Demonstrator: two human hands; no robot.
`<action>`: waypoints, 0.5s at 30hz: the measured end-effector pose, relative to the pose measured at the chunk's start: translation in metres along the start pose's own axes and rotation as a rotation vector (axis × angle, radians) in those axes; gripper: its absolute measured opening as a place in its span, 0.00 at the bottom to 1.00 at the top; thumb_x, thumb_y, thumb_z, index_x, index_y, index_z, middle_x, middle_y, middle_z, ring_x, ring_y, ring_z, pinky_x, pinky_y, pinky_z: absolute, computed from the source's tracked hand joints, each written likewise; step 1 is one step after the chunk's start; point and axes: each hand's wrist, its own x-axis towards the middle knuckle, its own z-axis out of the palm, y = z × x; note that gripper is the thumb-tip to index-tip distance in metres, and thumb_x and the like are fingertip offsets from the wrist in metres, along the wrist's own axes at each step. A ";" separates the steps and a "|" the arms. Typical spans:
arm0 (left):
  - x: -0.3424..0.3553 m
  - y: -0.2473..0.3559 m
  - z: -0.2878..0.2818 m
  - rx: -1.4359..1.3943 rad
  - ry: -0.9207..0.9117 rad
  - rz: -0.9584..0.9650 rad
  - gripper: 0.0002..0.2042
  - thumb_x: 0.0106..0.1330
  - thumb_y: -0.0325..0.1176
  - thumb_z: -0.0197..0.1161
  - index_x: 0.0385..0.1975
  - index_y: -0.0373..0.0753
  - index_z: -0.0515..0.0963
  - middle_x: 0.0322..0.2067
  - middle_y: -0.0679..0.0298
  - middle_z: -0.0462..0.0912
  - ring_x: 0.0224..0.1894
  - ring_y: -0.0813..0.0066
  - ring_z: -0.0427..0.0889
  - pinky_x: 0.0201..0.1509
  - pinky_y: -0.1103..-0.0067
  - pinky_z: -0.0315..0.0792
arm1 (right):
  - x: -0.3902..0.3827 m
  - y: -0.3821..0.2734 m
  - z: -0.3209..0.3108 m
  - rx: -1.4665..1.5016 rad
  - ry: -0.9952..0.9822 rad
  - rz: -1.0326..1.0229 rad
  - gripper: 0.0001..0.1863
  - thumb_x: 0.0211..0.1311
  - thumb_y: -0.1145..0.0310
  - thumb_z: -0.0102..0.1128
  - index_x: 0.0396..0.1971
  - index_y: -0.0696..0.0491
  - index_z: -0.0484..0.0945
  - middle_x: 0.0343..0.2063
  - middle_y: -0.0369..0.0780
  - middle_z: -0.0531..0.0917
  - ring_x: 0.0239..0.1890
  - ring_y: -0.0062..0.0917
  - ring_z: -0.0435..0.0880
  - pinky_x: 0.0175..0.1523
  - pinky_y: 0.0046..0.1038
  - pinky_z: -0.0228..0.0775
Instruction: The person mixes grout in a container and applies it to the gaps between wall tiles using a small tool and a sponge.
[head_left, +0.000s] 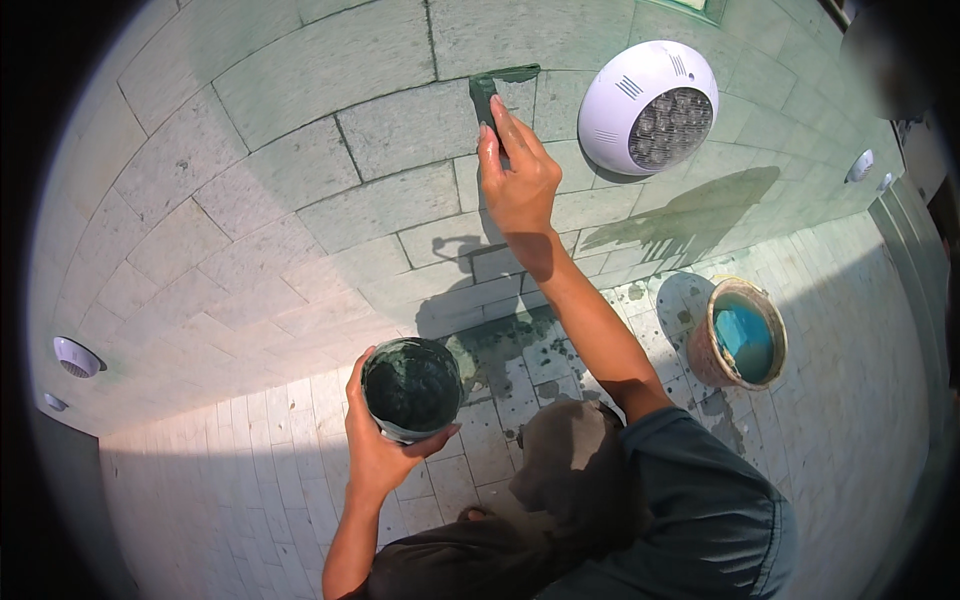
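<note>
My left hand point(375, 445) is wrapped round a small round tub point(412, 390), holding it up from below and the side. Thick dark green paste coats the tub's inside. Up at the tiled wall point(400, 130), my right hand point(522, 178) grips a small flat spreader point(484, 100) smeared with the same paste, so its exact kind is hard to tell. The spreader's end touches the wall at a tile joint, where a streak of wet green paste point(518, 74) runs to the right. My right index finger lies stretched along the tool.
A round white pool light point(650, 108) juts from the wall, right of my right hand. On the tiled floor point(250, 470) stands a bucket point(740, 335) with bluish water and a blue item. A wet patch point(690, 215) marks the wall; green splashes dot the floor.
</note>
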 end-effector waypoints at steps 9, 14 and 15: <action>0.001 0.002 -0.003 0.005 0.015 0.030 0.55 0.37 0.31 0.84 0.66 0.34 0.53 0.53 0.51 0.75 0.55 0.61 0.79 0.59 0.69 0.73 | 0.017 0.017 -0.033 -0.112 -0.004 0.159 0.19 0.62 0.74 0.63 0.54 0.58 0.79 0.26 0.42 0.84 0.24 0.19 0.83 0.29 0.22 0.75; 0.001 -0.001 0.000 0.006 0.006 0.021 0.55 0.37 0.31 0.84 0.66 0.34 0.53 0.53 0.51 0.75 0.55 0.61 0.78 0.60 0.69 0.72 | 0.009 0.005 -0.002 -0.029 -0.052 -0.022 0.23 0.58 0.75 0.65 0.56 0.51 0.77 0.30 0.40 0.83 0.21 0.23 0.79 0.26 0.24 0.75; 0.001 0.000 0.000 -0.002 0.002 0.019 0.55 0.37 0.31 0.84 0.66 0.34 0.53 0.53 0.51 0.75 0.55 0.61 0.78 0.60 0.69 0.72 | 0.007 0.001 0.003 -0.012 -0.066 -0.035 0.24 0.58 0.75 0.65 0.56 0.51 0.77 0.31 0.40 0.83 0.21 0.23 0.80 0.26 0.25 0.75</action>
